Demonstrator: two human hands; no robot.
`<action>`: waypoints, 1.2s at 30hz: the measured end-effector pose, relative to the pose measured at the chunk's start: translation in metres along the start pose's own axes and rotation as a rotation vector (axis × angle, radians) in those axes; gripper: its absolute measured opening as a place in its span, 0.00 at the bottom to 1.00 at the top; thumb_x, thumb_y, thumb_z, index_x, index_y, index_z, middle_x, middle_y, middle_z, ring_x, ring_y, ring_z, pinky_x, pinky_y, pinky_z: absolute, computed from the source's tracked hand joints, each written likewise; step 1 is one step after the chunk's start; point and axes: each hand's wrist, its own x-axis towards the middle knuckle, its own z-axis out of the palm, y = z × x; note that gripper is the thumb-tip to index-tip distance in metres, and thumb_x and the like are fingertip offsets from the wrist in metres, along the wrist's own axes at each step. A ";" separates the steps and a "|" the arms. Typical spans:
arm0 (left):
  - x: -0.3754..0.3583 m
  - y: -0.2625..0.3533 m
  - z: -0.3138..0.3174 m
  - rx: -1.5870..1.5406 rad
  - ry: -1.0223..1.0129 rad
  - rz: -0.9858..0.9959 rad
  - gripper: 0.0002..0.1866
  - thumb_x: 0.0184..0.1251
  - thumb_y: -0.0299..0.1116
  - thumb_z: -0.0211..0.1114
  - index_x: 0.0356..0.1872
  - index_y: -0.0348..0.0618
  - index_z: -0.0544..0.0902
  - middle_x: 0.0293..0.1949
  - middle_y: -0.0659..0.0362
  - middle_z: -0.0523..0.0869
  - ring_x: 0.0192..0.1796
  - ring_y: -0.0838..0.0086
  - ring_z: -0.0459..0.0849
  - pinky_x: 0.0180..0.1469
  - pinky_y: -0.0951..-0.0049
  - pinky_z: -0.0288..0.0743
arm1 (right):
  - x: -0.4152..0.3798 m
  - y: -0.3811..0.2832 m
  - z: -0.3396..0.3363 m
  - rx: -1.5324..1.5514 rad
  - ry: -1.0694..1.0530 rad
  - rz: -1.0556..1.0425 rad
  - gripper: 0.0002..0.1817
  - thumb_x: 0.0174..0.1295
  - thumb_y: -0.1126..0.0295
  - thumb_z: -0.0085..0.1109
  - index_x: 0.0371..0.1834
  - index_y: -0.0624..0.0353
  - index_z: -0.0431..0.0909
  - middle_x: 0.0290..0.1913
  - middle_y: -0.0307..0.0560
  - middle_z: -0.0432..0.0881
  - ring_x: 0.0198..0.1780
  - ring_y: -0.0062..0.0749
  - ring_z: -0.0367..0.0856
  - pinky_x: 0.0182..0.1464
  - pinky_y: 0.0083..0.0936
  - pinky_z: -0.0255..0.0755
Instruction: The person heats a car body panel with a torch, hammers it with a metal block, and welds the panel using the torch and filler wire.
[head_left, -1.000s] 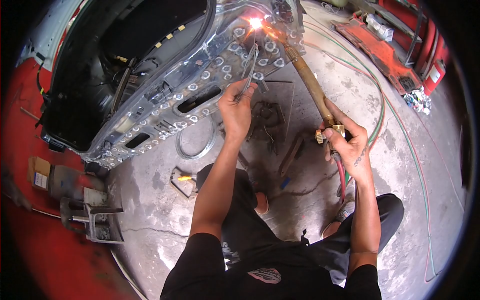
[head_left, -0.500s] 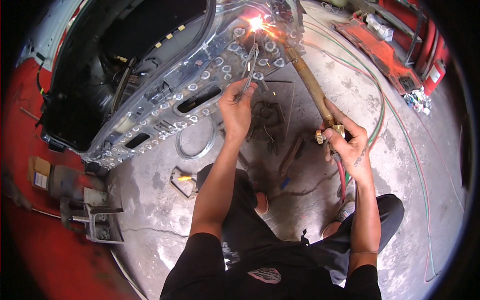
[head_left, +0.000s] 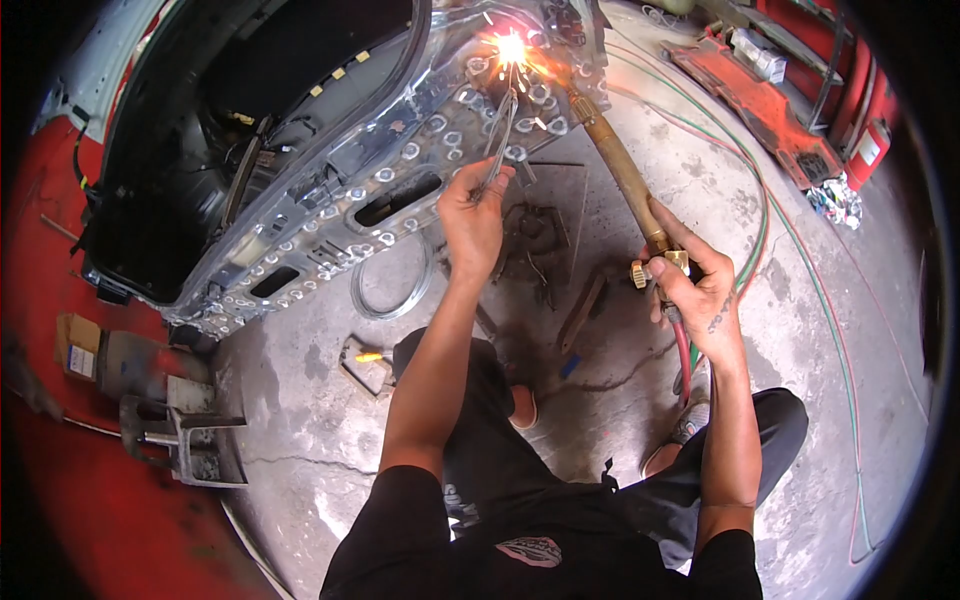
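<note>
My right hand (head_left: pixel 697 272) is closed around the valve end of a brass welding torch (head_left: pixel 625 178). The torch slants up and left to a bright, sparking spot on a bare metal car body panel (head_left: pixel 345 205) dotted with round weld marks. Bent filler wire (head_left: pixel 505 130) is pinched in my left hand (head_left: pixel 475 212), its upper end just below the glow. Glare hides the torch tip and the wire's very end. A red and a green hose (head_left: pixel 684 352) run down from the torch.
On the concrete floor lie a wire coil (head_left: pixel 392 312), a C-shaped clamp with a yellow part (head_left: pixel 366 366) and dark metal pieces (head_left: pixel 583 312). A steel bracket (head_left: pixel 195 432) stands at left. Hoses (head_left: pixel 812 270) trail along the right, near a red fire extinguisher (head_left: pixel 868 153).
The sparks have a different spread, with some now flying above and below the glow. Both hands, the torch and the wire stay almost in place.
</note>
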 end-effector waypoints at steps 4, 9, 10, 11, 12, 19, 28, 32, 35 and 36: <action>0.000 -0.001 0.000 -0.022 0.002 -0.005 0.08 0.75 0.21 0.72 0.51 0.34 0.90 0.41 0.62 0.93 0.42 0.81 0.86 0.48 0.77 0.80 | 0.000 0.001 0.000 0.000 0.000 -0.003 0.32 0.73 0.70 0.66 0.81 0.54 0.74 0.42 0.43 0.87 0.25 0.21 0.82 0.26 0.21 0.76; 0.000 -0.002 -0.001 -0.028 -0.003 -0.005 0.08 0.75 0.21 0.72 0.51 0.34 0.90 0.40 0.62 0.92 0.41 0.82 0.85 0.47 0.77 0.80 | 0.000 0.000 0.000 -0.004 0.006 0.007 0.32 0.73 0.70 0.67 0.81 0.54 0.74 0.41 0.43 0.87 0.25 0.21 0.83 0.26 0.21 0.76; 0.000 -0.002 -0.001 -0.028 0.001 -0.001 0.08 0.75 0.21 0.72 0.51 0.34 0.90 0.40 0.62 0.92 0.41 0.82 0.85 0.46 0.77 0.80 | 0.000 0.000 0.000 -0.004 0.007 0.006 0.32 0.73 0.69 0.67 0.81 0.54 0.74 0.41 0.43 0.87 0.25 0.21 0.83 0.25 0.21 0.76; 0.000 0.000 0.000 -0.029 0.004 0.002 0.08 0.75 0.21 0.72 0.51 0.34 0.90 0.40 0.62 0.92 0.41 0.82 0.85 0.46 0.77 0.80 | 0.000 0.000 0.000 -0.003 0.005 0.006 0.32 0.73 0.69 0.67 0.81 0.54 0.74 0.41 0.43 0.87 0.25 0.21 0.83 0.26 0.21 0.76; -0.001 0.002 0.000 -0.029 0.007 0.006 0.08 0.75 0.21 0.72 0.50 0.34 0.90 0.40 0.62 0.92 0.40 0.82 0.85 0.46 0.77 0.80 | 0.000 0.000 0.000 -0.002 0.003 0.005 0.32 0.73 0.69 0.67 0.81 0.54 0.74 0.41 0.43 0.87 0.25 0.21 0.83 0.26 0.21 0.76; -0.001 0.000 -0.001 -0.015 0.005 0.005 0.08 0.74 0.21 0.72 0.50 0.34 0.90 0.40 0.62 0.92 0.41 0.82 0.85 0.47 0.77 0.80 | 0.000 0.003 -0.001 0.017 -0.011 -0.002 0.32 0.73 0.70 0.67 0.81 0.54 0.74 0.41 0.43 0.87 0.25 0.21 0.82 0.26 0.21 0.76; -0.001 -0.001 -0.001 -0.033 0.004 -0.015 0.08 0.74 0.20 0.72 0.51 0.34 0.90 0.41 0.61 0.93 0.41 0.81 0.86 0.47 0.76 0.81 | -0.001 0.000 0.000 0.009 -0.014 0.012 0.32 0.73 0.70 0.66 0.81 0.54 0.74 0.40 0.44 0.88 0.24 0.21 0.82 0.26 0.22 0.77; -0.001 0.000 -0.001 -0.032 0.007 -0.002 0.08 0.74 0.20 0.72 0.51 0.34 0.90 0.41 0.61 0.93 0.41 0.81 0.86 0.47 0.76 0.81 | -0.001 0.001 0.000 -0.002 -0.006 0.009 0.32 0.73 0.70 0.66 0.81 0.54 0.74 0.40 0.43 0.88 0.24 0.21 0.82 0.26 0.22 0.77; 0.000 0.001 0.000 -0.026 0.011 -0.004 0.08 0.74 0.20 0.72 0.51 0.34 0.90 0.40 0.61 0.93 0.41 0.82 0.86 0.47 0.77 0.81 | -0.001 0.002 0.000 0.001 -0.004 0.008 0.32 0.73 0.70 0.66 0.81 0.54 0.74 0.40 0.43 0.87 0.25 0.21 0.82 0.26 0.21 0.76; 0.000 0.001 0.000 -0.024 0.012 -0.007 0.08 0.74 0.20 0.72 0.50 0.33 0.90 0.40 0.62 0.93 0.41 0.82 0.86 0.47 0.77 0.81 | -0.001 0.002 0.000 0.000 -0.007 0.008 0.32 0.73 0.70 0.66 0.81 0.54 0.74 0.40 0.43 0.87 0.25 0.21 0.82 0.26 0.21 0.76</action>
